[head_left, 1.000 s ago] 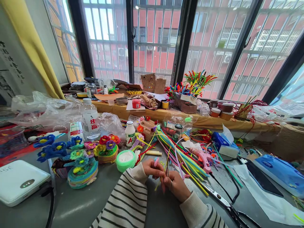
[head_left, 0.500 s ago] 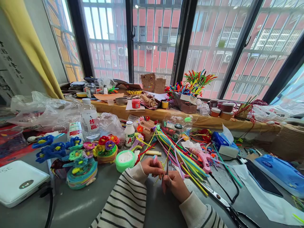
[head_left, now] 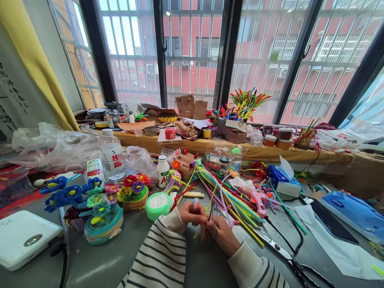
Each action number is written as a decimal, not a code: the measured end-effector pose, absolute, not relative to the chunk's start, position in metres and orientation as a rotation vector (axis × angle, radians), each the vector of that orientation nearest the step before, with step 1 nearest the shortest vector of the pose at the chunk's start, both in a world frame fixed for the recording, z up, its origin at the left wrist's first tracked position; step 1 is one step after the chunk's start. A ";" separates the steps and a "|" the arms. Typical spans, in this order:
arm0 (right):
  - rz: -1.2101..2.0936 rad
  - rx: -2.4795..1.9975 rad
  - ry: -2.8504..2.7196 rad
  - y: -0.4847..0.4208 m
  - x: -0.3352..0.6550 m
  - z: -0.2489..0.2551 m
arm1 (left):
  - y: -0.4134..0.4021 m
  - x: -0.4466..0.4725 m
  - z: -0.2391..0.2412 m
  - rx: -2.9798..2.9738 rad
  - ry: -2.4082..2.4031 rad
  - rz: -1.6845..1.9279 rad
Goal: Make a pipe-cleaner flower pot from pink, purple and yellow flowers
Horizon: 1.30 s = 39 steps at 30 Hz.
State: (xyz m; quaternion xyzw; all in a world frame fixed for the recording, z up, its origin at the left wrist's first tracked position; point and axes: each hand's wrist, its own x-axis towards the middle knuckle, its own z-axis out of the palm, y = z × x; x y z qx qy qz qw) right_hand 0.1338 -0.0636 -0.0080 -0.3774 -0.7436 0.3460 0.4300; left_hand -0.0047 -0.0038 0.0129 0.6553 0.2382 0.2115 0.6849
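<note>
Both my hands meet low in the middle of the grey table. My left hand is closed, pinching a small pink pipe-cleaner piece. My right hand is closed too, fingers wrapped round thin yellow pipe-cleaner strands that stick up between the two hands. The hands touch at the fingertips. A fan of long coloured pipe cleaners lies just beyond them.
Finished pipe-cleaner flowers stand at left, beside a green tape roll, a water bottle and a white device. A pink glue gun, scissors, tissue pack and blue packet lie at right.
The hands have stayed together, with small finger shifts on the strands. The camera has tilted slightly, sliding the scene a little downward.
</note>
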 end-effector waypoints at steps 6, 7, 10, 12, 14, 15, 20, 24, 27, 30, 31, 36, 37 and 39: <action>0.832 -0.880 -1.929 -0.067 0.134 0.001 | -0.004 -0.003 0.011 1.455 0.562 0.516; 0.830 -0.876 -1.950 -0.067 0.134 0.000 | -0.005 -0.003 0.011 1.455 0.566 0.525; 0.812 -0.884 -1.998 -0.067 0.134 -0.002 | -0.006 -0.004 0.013 1.464 0.582 0.529; 0.803 -0.905 -2.011 -0.067 0.134 -0.003 | -0.007 -0.004 0.015 1.467 0.595 0.522; 0.801 -0.934 -2.015 -0.067 0.134 -0.005 | -0.007 -0.004 0.016 1.472 0.612 0.510; 0.803 -0.946 -2.011 -0.067 0.134 -0.006 | -0.007 -0.004 0.016 1.475 0.618 0.506; 0.817 -0.947 -1.953 -0.064 0.135 -0.012 | -0.006 -0.004 0.014 1.475 0.608 0.505; 0.807 -0.968 -1.930 -0.062 0.135 -0.010 | -0.006 -0.004 0.015 1.486 0.628 0.504; 0.822 -0.981 -1.938 -0.063 0.136 -0.008 | -0.005 -0.004 0.015 1.500 0.629 0.500; 0.840 -0.985 -1.957 -0.065 0.136 -0.008 | -0.004 -0.003 0.014 1.492 0.612 0.540; 0.842 -0.985 -1.961 -0.065 0.136 -0.008 | -0.003 -0.003 0.014 1.485 0.607 0.548; 0.833 -0.973 -1.976 -0.067 0.136 -0.006 | -0.005 -0.003 0.014 1.481 0.619 0.533; 0.830 -0.970 -1.976 -0.067 0.136 -0.006 | -0.006 -0.003 0.015 1.484 0.621 0.531; 0.821 -0.965 -1.975 -0.067 0.136 -0.005 | -0.008 -0.002 0.016 1.493 0.620 0.515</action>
